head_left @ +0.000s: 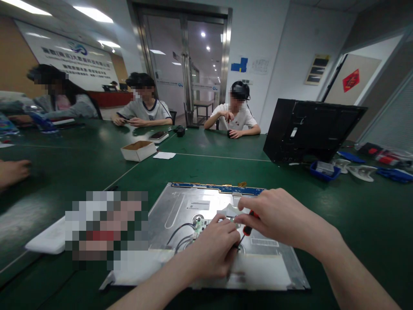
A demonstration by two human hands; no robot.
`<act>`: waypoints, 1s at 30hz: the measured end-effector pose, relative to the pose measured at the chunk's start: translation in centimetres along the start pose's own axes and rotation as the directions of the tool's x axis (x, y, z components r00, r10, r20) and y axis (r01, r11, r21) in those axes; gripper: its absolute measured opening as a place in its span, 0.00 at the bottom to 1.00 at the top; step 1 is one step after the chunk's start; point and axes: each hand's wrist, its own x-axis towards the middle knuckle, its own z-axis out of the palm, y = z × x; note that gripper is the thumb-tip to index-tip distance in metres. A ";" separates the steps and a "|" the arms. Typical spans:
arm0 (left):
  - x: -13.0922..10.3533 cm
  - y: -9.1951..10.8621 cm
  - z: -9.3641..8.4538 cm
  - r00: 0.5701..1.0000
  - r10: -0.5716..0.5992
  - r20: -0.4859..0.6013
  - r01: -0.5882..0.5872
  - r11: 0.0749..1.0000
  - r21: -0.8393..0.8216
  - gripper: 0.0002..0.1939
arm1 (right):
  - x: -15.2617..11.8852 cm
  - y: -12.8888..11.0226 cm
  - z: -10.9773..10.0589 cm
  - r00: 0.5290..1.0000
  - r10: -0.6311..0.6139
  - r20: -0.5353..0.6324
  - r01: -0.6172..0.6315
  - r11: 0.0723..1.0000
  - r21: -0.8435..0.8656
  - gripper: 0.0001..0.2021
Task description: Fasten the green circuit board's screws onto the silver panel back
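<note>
Box left, monitor right, behind panel

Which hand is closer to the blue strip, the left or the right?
The right hand: holding the screwdriver, it is just by the strip's right end. The left hand is farther, over the middle of the panel.

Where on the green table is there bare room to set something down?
Bare patches: green table between the silvery metal panel and small white paper, and between the right forearm and black flat monitor. Crowded: the panel's middle, under left hand, right hand and red-black screwdriver.
</note>
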 end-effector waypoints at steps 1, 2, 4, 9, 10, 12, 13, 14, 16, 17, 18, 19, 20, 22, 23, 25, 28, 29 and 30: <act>0.0 0.0 0.0 1.000 -0.001 0.006 0.001 1.000 -0.002 0.03 | 0.0 0.0 0.0 1.000 -0.004 0.004 0.004 1.000 0.007 0.14; 0.0 0.0 0.0 1.000 -0.004 0.010 0.004 1.000 -0.005 0.03 | -0.1 0.1 -0.1 1.000 -0.009 0.007 0.009 1.000 0.022 0.11; 0.0 0.0 0.0 1.000 -0.007 0.016 0.007 1.000 -0.010 0.04 | -0.4 0.2 -0.2 0.999 -0.034 0.007 0.033 0.996 0.078 0.07; 0.0 0.1 -0.1 1.000 0.004 0.010 -0.003 1.000 -0.012 0.03 | -0.9 0.7 -0.4 0.991 -0.132 -0.006 0.130 0.963 0.234 0.10; 0.0 0.1 -0.1 1.000 0.005 0.008 -0.005 1.000 -0.011 0.03 | -0.9 0.7 -0.4 0.991 -0.136 -0.007 0.133 0.962 0.239 0.09; 0.0 0.1 -0.1 1.000 0.004 0.004 -0.004 1.000 -0.009 0.05 | -0.8 0.6 -0.4 0.991 -0.131 -0.004 0.129 0.966 0.222 0.09; 0.0 0.1 -0.1 1.000 0.003 0.004 -0.003 1.000 -0.010 0.05 | -0.7 0.5 -0.3 0.993 -0.118 0.000 0.116 0.973 0.199 0.09; 0.0 0.0 -0.1 1.000 0.004 0.002 -0.004 1.000 -0.012 0.05 | -0.5 0.5 -0.2 0.995 -0.096 0.006 0.094 0.981 0.167 0.09; 0.0 0.0 -0.1 1.000 0.014 0.002 -0.014 1.000 -0.019 0.04 | -0.2 0.3 -0.1 0.999 -0.044 0.015 0.042 0.994 0.098 0.10; 0.0 0.0 -0.1 1.000 0.019 0.003 -0.018 1.000 -0.021 0.04 | -0.1 0.3 0.0 1.000 -0.024 0.017 0.023 0.997 0.070 0.11; 0.0 0.0 -0.1 1.000 0.020 0.004 -0.020 1.000 -0.021 0.03 | 0.0 0.2 0.0 1.000 -0.017 0.019 0.015 0.998 0.053 0.12; 0.0 0.0 -0.1 1.000 0.019 0.006 -0.019 1.000 -0.020 0.03 | 0.0 0.2 0.0 1.000 -0.018 0.019 0.017 0.999 0.046 0.12; 0.0 0.0 -0.1 1.000 0.015 0.009 -0.015 1.000 -0.017 0.03 | 0.0 0.2 0.0 1.000 -0.023 0.016 0.022 0.999 0.045 0.12; 0.0 0.0 -0.1 1.000 0.009 0.011 -0.009 1.000 -0.009 0.03 | -0.2 0.2 0.0 0.999 -0.036 0.007 0.036 0.998 0.058 0.08; 0.0 0.0 -0.1 1.000 0.010 0.010 -0.010 1.000 -0.005 0.03 | -0.3 0.2 -0.1 0.999 -0.049 0.001 0.048 0.996 0.073 0.06; 0.0 0.0 0.0 1.000 0.019 0.008 -0.019 1.000 0.000 0.05 | -0.6 0.2 -0.3 0.996 -0.090 -0.006 0.090 0.988 0.122 0.07; 0.0 0.0 0.1 1.000 0.023 0.005 -0.023 1.000 0.000 0.08 | -0.8 0.1 -0.5 0.988 -0.152 -0.008 0.150 0.970 0.192 0.07; 0.0 0.0 0.1 1.000 0.017 0.004 -0.017 1.000 0.000 0.08 | -0.7 0.1 -0.5 0.987 -0.158 -0.009 0.156 0.967 0.200 0.07; 0.0 0.0 0.1 1.000 0.011 0.002 -0.011 1.000 0.001 0.08 | -0.7 0.1 -0.5 0.988 -0.153 -0.008 0.152 0.969 0.197 0.08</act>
